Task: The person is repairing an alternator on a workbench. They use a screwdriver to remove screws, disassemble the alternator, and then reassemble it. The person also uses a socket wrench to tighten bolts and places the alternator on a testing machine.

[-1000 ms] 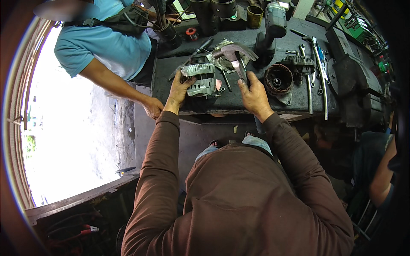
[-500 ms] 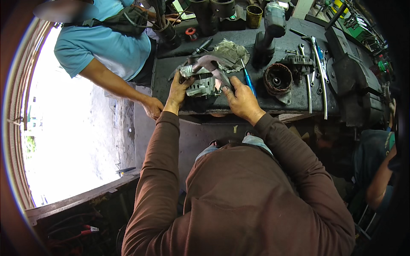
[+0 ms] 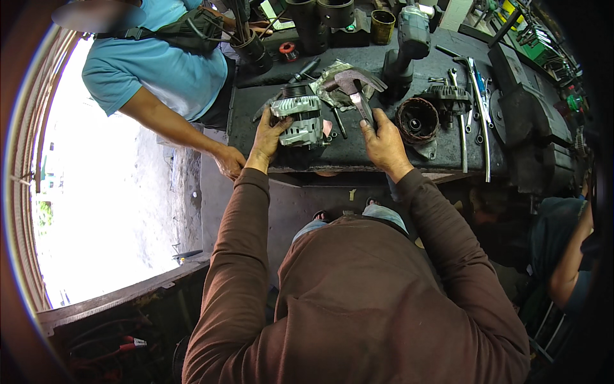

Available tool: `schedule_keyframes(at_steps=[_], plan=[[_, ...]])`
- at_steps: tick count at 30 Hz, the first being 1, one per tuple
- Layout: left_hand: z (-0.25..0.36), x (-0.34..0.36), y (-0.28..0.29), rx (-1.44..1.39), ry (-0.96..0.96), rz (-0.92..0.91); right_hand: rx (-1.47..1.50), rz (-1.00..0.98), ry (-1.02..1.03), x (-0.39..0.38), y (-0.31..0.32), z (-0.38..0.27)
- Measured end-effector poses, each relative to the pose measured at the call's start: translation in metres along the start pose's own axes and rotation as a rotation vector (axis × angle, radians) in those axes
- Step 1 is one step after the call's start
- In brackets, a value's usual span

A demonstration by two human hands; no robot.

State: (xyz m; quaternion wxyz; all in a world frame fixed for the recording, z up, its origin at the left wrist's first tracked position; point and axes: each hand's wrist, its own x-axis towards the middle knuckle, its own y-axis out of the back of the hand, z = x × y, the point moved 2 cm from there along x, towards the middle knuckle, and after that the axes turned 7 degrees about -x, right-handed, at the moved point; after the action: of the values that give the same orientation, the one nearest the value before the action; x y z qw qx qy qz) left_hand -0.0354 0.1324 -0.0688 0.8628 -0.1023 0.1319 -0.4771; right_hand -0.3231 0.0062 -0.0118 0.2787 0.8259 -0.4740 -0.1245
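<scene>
My left hand [image 3: 268, 137] grips the left side of a silver alternator [image 3: 302, 128] with a ribbed pulley on top, resting on the dark workbench [image 3: 249, 115]. My right hand [image 3: 385, 144] is closed on the handle of a claw hammer [image 3: 354, 82]. The hammer's head is held above a crumpled pale rag [image 3: 323, 96], up and right of the alternator. A thin tool [image 3: 339, 123] and small sockets lie between them. Right of my right hand sit a housing with copper windings [image 3: 416, 121] and another alternator part [image 3: 451, 99].
A co-worker in a blue shirt [image 3: 153, 77] stands left, hand [image 3: 230, 160] by the bench edge. Containers [image 3: 380, 29], a power tool [image 3: 412, 35], several wrenches [image 3: 487, 153] and dark heavy metalwork [image 3: 537, 128] occupy the bench. Another person's arm [image 3: 572, 262] is low right.
Half a second ago the hammer head was down over the alternator. It is now lifted back up and to the right, close to where it was a second ago.
</scene>
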Motion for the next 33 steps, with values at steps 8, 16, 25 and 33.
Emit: schedule_keyframes(at_steps=[8,16,25,33], plan=[[-0.010,-0.003,0.013,0.058,-0.065,-0.003,-0.170,0.023,-0.025,0.031,-0.001,-0.005],[-0.015,-0.024,0.001,0.035,-0.144,0.032,-0.428,-0.126,-0.050,0.122,-0.028,0.007],[-0.021,-0.038,0.001,0.080,-0.152,-0.002,-0.739,-0.015,0.083,0.115,-0.055,0.004],[-0.018,-0.046,0.002,0.360,-0.198,-0.067,0.187,-0.487,-0.282,0.051,-0.090,-0.019]])
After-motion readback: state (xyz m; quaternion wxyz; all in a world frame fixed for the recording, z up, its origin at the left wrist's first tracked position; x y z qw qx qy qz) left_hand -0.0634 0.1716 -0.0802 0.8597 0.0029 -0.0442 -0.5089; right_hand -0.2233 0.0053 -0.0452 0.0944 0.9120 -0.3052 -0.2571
